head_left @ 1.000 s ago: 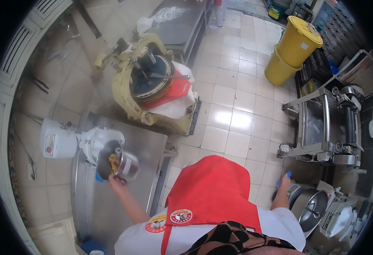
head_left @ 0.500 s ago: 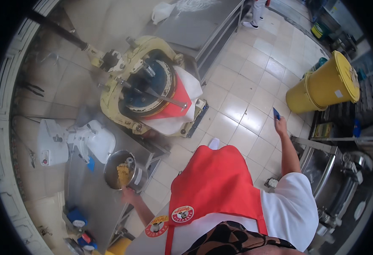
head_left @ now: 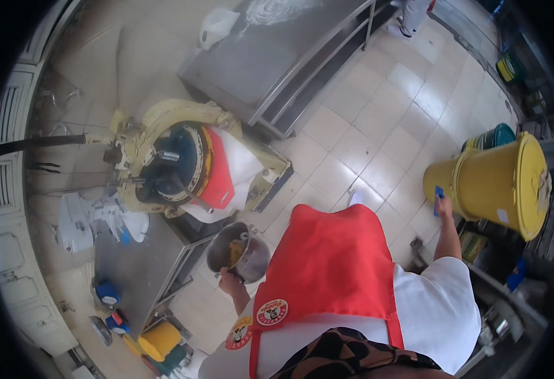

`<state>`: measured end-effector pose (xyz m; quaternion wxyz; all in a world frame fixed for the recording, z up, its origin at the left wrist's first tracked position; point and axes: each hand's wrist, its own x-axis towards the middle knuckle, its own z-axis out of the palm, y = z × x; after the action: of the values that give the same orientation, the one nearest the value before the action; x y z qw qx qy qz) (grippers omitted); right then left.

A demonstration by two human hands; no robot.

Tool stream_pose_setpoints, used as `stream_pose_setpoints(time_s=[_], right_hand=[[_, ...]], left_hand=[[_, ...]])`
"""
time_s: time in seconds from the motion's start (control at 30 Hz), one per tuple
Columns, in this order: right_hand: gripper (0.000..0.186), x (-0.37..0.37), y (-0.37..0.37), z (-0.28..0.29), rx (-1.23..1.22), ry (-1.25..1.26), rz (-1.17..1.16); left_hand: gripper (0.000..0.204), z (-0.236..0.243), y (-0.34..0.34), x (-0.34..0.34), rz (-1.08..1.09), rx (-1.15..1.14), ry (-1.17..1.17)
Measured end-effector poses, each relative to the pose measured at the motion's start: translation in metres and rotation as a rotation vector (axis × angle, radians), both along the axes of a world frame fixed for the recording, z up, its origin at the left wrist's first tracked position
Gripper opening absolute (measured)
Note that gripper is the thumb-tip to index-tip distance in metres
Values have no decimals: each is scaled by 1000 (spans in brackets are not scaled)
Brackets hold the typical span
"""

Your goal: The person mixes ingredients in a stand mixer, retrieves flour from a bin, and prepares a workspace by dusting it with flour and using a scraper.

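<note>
My left hand (head_left: 230, 282) grips the near rim of a metal mixing bowl (head_left: 256, 260), its fingers closed on the edge. The bowl is tilted and hangs beside the steel table, left of my red apron. A yellow-brown doughy mass (head_left: 235, 251) sticks to its inside. Out to the right, my right hand (head_left: 444, 207) is closed on a flat blue scraper (head_left: 439, 192), near a tall yellow bin (head_left: 479, 180).
A cream-coloured machine with a round bowl (head_left: 182, 158) stands ahead left, with red and white cloth over its side. A steel table (head_left: 141, 265) holds a white scale-like appliance (head_left: 109, 218). Another steel table (head_left: 252, 69) is farther ahead. A person's legs (head_left: 409, 19) show at the far end.
The bowl has come off the left steel table and moved right, toward my body. My view has turned and shifted forward; my right hand with the scraper is now nearer the yellow bin.
</note>
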<state>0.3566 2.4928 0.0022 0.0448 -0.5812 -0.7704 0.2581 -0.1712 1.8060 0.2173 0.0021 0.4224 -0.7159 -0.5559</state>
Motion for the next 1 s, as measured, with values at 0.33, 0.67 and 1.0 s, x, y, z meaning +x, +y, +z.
stream_pose_setpoints(time_s=[0.33, 0.67, 1.0], right_hand=[[36, -408, 327, 156, -16, 398, 320], [34, -615, 424, 189, -379, 717, 252], [37, -785, 574, 172, -592, 750, 185]], left_hand=[[33, -5, 289, 2, -213, 131, 68], [30, 78, 542, -157, -363, 272, 332], [24, 71, 790, -336, -273, 433, 409]])
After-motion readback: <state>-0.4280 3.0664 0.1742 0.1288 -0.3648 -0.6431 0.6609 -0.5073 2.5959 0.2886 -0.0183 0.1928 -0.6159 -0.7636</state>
